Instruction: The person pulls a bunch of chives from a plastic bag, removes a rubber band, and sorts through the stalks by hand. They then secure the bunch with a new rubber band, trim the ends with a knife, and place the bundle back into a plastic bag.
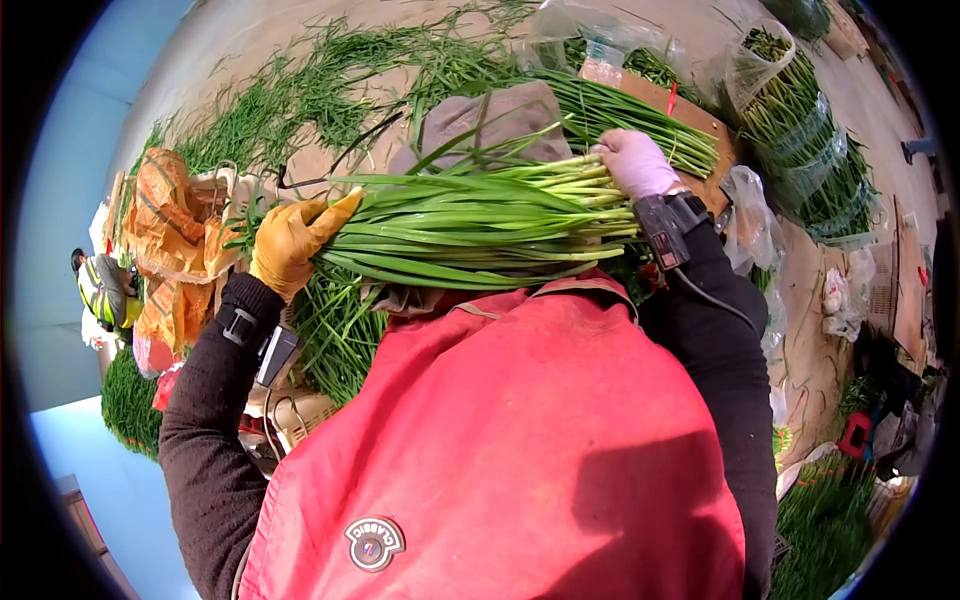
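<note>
A bunch of garlic chives [470, 225] lies crosswise over my lap, leafy ends left and pale stem ends right. My left hand [288, 245], in an orange glove, is closed at the leafy end, one finger stretched along the leaves and the others partly hidden. In a pale pink glove, my right hand [638, 163] pinches at the upper edge of the stem ends. Past my right hand, a second bundle of chives [640, 120] rests on a brown board [715, 130]. Grey cloth [490, 125] shows behind the bunch in my hands.
Loose green leaves [310, 95] litter the ground ahead. Orange sacks [165, 215] stand at the left, near a person in a reflective vest [105, 290]. Large plastic-wrapped chive bundles [800, 130] are at the right. My red apron [500, 440] covers the lower middle.
</note>
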`<state>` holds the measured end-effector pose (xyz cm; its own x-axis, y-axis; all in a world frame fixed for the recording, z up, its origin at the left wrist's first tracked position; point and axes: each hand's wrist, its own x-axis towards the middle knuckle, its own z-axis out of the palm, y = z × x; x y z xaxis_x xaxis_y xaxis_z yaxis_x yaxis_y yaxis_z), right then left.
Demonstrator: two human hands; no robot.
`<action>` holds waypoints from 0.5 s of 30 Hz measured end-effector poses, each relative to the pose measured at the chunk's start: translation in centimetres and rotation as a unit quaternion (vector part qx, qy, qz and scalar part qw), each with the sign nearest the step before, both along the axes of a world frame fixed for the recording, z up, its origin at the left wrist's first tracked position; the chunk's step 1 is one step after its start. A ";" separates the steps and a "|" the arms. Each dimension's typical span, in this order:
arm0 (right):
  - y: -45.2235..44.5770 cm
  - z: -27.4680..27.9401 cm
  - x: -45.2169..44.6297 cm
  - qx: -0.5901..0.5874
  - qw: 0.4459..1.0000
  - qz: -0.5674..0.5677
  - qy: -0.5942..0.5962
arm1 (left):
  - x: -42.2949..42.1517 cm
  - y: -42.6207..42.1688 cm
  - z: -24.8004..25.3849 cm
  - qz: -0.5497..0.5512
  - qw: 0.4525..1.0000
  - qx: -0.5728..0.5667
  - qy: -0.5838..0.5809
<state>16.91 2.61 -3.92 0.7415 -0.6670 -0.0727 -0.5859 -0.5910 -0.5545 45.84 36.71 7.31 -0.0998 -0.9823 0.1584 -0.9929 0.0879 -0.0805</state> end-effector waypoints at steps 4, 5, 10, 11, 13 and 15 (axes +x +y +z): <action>-1.6 -2.3 -6.8 0.010 0.995 0.052 0.086 | 0.6 -0.1 -0.7 0.000 1.000 0.013 0.012; -0.8 -1.3 -8.1 0.104 0.986 -0.025 0.128 | 0.6 -0.1 -0.7 -0.002 1.000 0.011 0.012; 2.8 0.6 -14.2 0.254 0.930 0.024 0.264 | 0.7 -0.2 -1.4 0.008 1.000 0.006 0.023; 4.0 3.0 -13.7 0.263 0.935 -0.005 0.237 | 0.6 -0.2 -1.4 0.010 1.000 0.004 0.022; 4.4 4.8 -12.8 0.096 0.992 0.033 0.081 | 0.8 -0.3 -1.7 0.007 1.000 0.006 0.018; 4.8 7.5 -9.4 0.038 0.998 0.016 -0.048 | 0.9 -0.5 -1.6 0.005 1.000 0.010 0.010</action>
